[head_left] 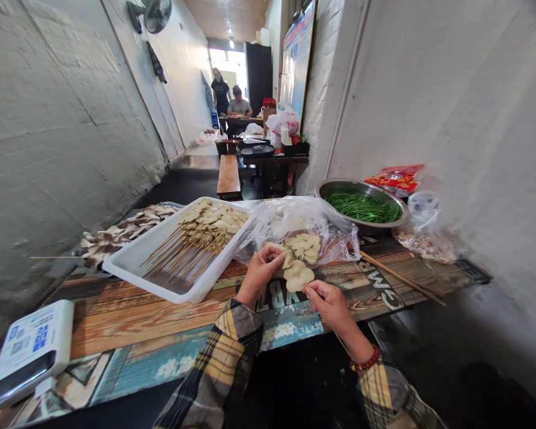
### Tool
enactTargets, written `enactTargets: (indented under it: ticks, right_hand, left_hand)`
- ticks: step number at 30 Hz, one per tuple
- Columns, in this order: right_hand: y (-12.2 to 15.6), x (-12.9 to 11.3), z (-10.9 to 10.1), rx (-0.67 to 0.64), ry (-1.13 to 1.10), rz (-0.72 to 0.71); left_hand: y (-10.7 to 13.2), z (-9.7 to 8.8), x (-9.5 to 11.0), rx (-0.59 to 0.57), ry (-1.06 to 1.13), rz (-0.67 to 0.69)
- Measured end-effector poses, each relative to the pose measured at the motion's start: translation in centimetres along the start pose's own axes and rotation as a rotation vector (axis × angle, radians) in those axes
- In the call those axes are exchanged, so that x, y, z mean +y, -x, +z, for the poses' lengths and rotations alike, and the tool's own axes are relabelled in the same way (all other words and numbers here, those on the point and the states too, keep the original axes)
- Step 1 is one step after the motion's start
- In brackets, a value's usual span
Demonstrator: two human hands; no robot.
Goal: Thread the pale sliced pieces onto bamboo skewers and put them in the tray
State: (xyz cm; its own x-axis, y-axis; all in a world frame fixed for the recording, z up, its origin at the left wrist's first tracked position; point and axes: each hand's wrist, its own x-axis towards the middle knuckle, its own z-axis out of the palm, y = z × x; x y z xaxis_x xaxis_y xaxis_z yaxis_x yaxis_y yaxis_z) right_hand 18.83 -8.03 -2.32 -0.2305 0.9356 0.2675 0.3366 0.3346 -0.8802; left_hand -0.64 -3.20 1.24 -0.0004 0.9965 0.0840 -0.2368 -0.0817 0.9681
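Note:
My left hand [264, 268] is closed in a pinch on a pale, thin round slice [287, 257]. Several more such slices [298, 276] overlap just in front of my right hand [329, 304]. That hand is closed at their lower edge, and a thin skewer seems to run back beneath the wrist. Behind both hands a clear plastic bag [268, 215] lies spread, with loose pale slices [304, 245] on it. To the left, a white tray [116, 262] holds many finished skewers [214, 223] of the same slices, bare stick ends toward me.
Mushroom-like pieces [116, 235] lie on plastic left of the tray. A steel bowl [402, 217] of green chives stands at the back right, near bags [424, 208]. Loose sticks [402, 277] lie on the right. A white payment box [31, 351] sits front left. Two people are far behind.

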Motion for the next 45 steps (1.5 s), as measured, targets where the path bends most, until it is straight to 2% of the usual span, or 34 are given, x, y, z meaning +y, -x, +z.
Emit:
enactTargets:
  ticks: [3, 9, 13, 18, 21, 28, 32, 40, 45]
  right_hand:
    - [0.0, 0.4, 0.1, 0.013, -0.060, 0.032]
    - [-0.1, 0.3, 0.8, 0.012, -0.155, 0.060]
    - [-0.1, -0.1, 1.3, 0.004, -0.261, 0.094]
    - [-0.2, -0.7, 1.9, 0.009, -0.390, 0.210]
    - [-0.1, -0.9, 2.0, 0.013, -0.417, 0.239]
    - [-0.2, -0.8, 2.3, -0.006, -0.326, 0.113]
    - [-0.4, -1.1, 2.6, -0.011, -0.231, 0.070]
    - [0.2, -0.8, 2.0, -0.003, -0.068, 0.084]
    - [0.6, -0.7, 1.8, 0.007, -0.041, 0.067]
  left_hand:
    - [0.1, 0.1, 0.1, -0.002, 0.102, -0.066]
    - [0.4, 0.1, 0.0, -0.139, 0.234, -0.177]
    - [0.4, 0.0, -0.1, -0.115, 0.270, -0.180]
    - [0.4, 0.0, -0.1, -0.055, 0.249, -0.159]
    - [0.5, 0.1, 0.0, -0.072, 0.262, -0.157]
    - [0.7, 0.1, 0.3, -0.070, 0.416, -0.182]
    - [0.7, 0.2, 0.2, -0.109, 0.436, -0.226]
    - [0.5, 0.1, 0.3, -0.017, 0.479, -0.198]
    - [0.6, 0.3, 0.7, -0.007, 0.458, -0.195]
